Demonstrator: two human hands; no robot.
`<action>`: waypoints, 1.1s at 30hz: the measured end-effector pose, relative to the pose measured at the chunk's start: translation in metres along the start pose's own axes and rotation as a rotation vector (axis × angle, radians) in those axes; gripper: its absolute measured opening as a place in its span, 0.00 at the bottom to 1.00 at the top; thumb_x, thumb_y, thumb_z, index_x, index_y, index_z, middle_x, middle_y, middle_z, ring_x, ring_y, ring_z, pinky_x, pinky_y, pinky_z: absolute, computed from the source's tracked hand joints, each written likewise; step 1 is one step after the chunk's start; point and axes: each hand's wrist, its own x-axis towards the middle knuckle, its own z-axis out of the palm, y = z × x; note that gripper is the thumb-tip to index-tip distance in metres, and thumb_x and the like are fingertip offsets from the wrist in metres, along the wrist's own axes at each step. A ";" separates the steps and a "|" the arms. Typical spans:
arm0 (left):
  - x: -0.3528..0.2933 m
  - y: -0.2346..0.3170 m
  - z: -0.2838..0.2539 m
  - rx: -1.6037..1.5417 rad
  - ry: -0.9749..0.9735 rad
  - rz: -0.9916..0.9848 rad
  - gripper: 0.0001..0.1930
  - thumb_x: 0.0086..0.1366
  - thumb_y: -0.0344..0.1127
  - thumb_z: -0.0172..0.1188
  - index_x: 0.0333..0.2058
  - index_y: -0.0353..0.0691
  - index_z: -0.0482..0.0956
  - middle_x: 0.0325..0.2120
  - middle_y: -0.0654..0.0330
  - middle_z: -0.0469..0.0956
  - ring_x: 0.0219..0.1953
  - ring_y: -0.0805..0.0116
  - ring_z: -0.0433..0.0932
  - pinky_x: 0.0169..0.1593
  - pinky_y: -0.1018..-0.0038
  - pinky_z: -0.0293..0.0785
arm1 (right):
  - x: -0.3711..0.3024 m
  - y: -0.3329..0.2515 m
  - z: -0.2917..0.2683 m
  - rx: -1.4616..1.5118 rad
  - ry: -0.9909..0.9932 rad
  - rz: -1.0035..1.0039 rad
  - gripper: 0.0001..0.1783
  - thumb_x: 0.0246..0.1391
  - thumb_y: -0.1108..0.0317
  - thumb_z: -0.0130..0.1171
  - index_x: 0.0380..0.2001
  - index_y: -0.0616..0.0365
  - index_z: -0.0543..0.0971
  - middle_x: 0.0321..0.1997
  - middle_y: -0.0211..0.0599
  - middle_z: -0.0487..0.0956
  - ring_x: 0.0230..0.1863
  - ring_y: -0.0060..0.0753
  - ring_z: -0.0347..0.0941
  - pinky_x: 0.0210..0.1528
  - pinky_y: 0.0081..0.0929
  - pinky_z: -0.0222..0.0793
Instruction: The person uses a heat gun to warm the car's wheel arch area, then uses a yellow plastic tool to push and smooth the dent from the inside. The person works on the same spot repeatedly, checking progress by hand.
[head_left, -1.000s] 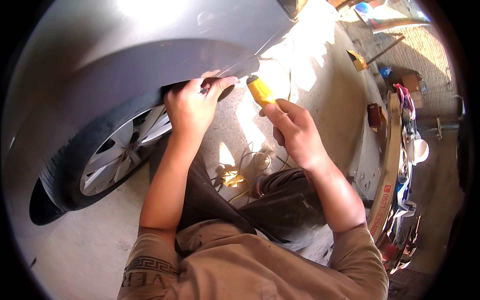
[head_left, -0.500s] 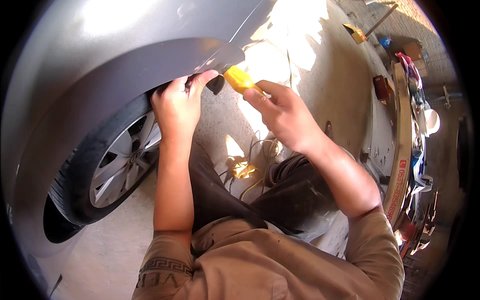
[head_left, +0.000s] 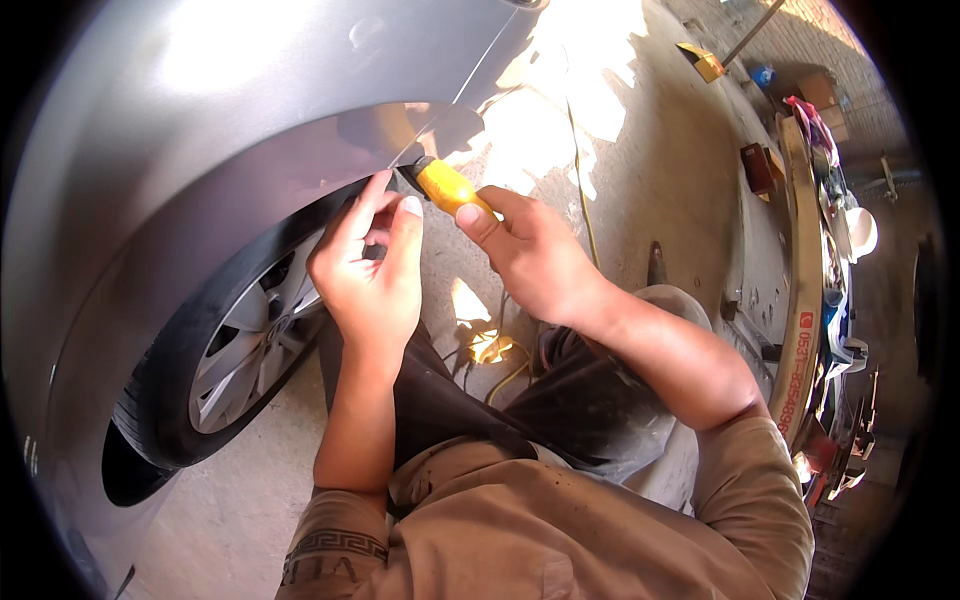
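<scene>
My right hand [head_left: 540, 250] is closed round a tool with a thick yellow handle [head_left: 450, 188]. The tool's dark end meets the underside of the grey car's wheel arch [head_left: 290, 165], close to where a panel seam reaches the lip; its tip is hidden. My left hand [head_left: 370, 260] is raised at the same lip, just left of the tool. Its index finger reaches up to the edge, the thumb stands apart, and the other fingers are loosely bent with nothing visible in them. Below the arch is the car's wheel [head_left: 265, 335], a black tyre on a silver rim.
A yellow object [head_left: 490, 347] lies on the concrete floor between my legs, with a cable [head_left: 583, 190] running across the ground. On the right a long workbench edge [head_left: 797, 300] borders a cluttered surface. Cardboard boxes [head_left: 820, 92] stand farther back.
My left hand has pulled down and opened its thumb away from the lip. My right hand and the yellow-handled tool have shifted left and down. The view has moved slightly.
</scene>
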 end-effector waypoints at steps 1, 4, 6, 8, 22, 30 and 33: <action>0.000 0.002 0.000 -0.079 -0.004 -0.052 0.17 0.59 0.19 0.66 0.49 0.25 0.82 0.30 0.63 0.82 0.30 0.82 0.73 0.37 0.85 0.70 | 0.000 -0.001 0.003 0.036 0.001 0.014 0.23 0.70 0.51 0.50 0.40 0.65 0.75 0.23 0.53 0.77 0.29 0.56 0.76 0.35 0.44 0.69; 0.000 0.004 -0.002 -0.240 -0.027 -0.134 0.18 0.58 0.17 0.65 0.49 0.24 0.82 0.29 0.60 0.81 0.30 0.81 0.73 0.37 0.84 0.69 | 0.000 -0.008 0.009 0.107 0.005 0.047 0.21 0.70 0.53 0.51 0.38 0.66 0.74 0.23 0.54 0.76 0.29 0.57 0.76 0.34 0.44 0.68; 0.002 0.006 -0.002 -0.261 -0.023 -0.126 0.18 0.57 0.16 0.64 0.49 0.23 0.81 0.29 0.59 0.81 0.30 0.80 0.73 0.37 0.84 0.69 | 0.000 -0.010 0.012 0.106 0.009 0.063 0.21 0.70 0.55 0.51 0.37 0.66 0.74 0.23 0.55 0.76 0.28 0.57 0.76 0.33 0.44 0.68; 0.002 0.004 -0.001 -0.282 -0.026 -0.108 0.19 0.56 0.16 0.64 0.49 0.23 0.81 0.29 0.58 0.81 0.30 0.80 0.74 0.37 0.84 0.70 | -0.001 -0.009 0.015 0.108 0.026 0.040 0.20 0.70 0.56 0.52 0.36 0.67 0.74 0.23 0.55 0.76 0.28 0.58 0.76 0.32 0.44 0.68; 0.008 -0.008 -0.002 -0.187 0.053 -0.109 0.12 0.62 0.23 0.68 0.43 0.23 0.83 0.30 0.60 0.83 0.29 0.81 0.75 0.36 0.84 0.73 | -0.008 -0.004 0.005 0.118 0.013 0.003 0.21 0.69 0.54 0.53 0.36 0.65 0.74 0.19 0.49 0.74 0.22 0.48 0.74 0.29 0.40 0.67; 0.011 -0.003 0.007 -0.126 0.083 -0.154 0.11 0.61 0.25 0.71 0.41 0.25 0.84 0.29 0.60 0.83 0.30 0.79 0.77 0.36 0.84 0.72 | -0.007 -0.005 -0.001 0.153 0.040 -0.004 0.23 0.68 0.52 0.55 0.41 0.68 0.76 0.17 0.45 0.73 0.19 0.36 0.69 0.27 0.37 0.65; 0.011 -0.006 0.011 -0.155 0.104 -0.111 0.10 0.61 0.26 0.71 0.39 0.26 0.85 0.28 0.62 0.82 0.28 0.81 0.75 0.35 0.85 0.70 | -0.004 -0.007 0.000 0.185 0.042 0.010 0.23 0.68 0.53 0.55 0.40 0.69 0.77 0.17 0.45 0.72 0.19 0.36 0.69 0.27 0.37 0.65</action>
